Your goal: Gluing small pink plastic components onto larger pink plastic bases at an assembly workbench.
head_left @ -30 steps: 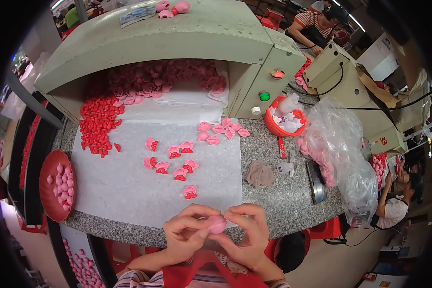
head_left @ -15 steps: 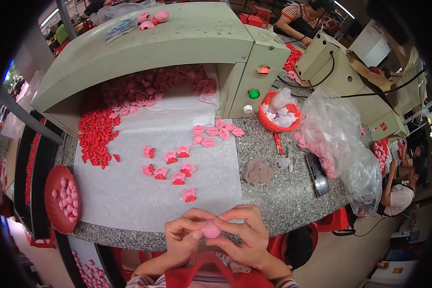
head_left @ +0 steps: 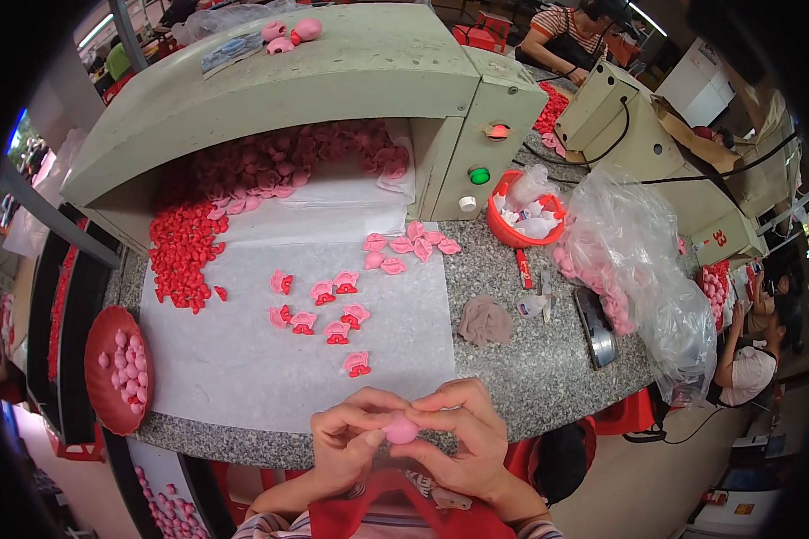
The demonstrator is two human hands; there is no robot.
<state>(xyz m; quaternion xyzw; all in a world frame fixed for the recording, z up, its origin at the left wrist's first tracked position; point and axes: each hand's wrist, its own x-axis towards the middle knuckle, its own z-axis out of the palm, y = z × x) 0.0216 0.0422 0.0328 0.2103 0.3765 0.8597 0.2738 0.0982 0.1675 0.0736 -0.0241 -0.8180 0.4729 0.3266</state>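
Note:
Between my two hands, close to the table's front edge, is a small round pink piece (head_left: pixel 403 428). My left hand (head_left: pixel 349 436) pinches it from the left with thumb and fingers. From the right, my right hand (head_left: pixel 463 431) closes on it, its fingertips meeting the left ones at the top. Whether a second part sits under the fingertips I cannot make out. Beyond my hands, several pink-and-red assembled pieces (head_left: pixel 336 332) lie on white paper (head_left: pixel 234 368). Farther back is a small group of loose pink pieces (head_left: pixel 414 244).
A pale green machine (head_left: pixel 270 81) arches over heaps of pink parts (head_left: pixel 288 162) and red parts (head_left: pixel 182 260). At left sits a red bowl (head_left: pixel 99 395) of pink balls. To the right are a red basket (head_left: pixel 512 235), a cloth (head_left: pixel 486 321), a phone (head_left: pixel 595 328) and a plastic bag (head_left: pixel 665 296).
My hands keep their pinch on the pink piece, with only slight finger movement. The whole view has shifted a little.

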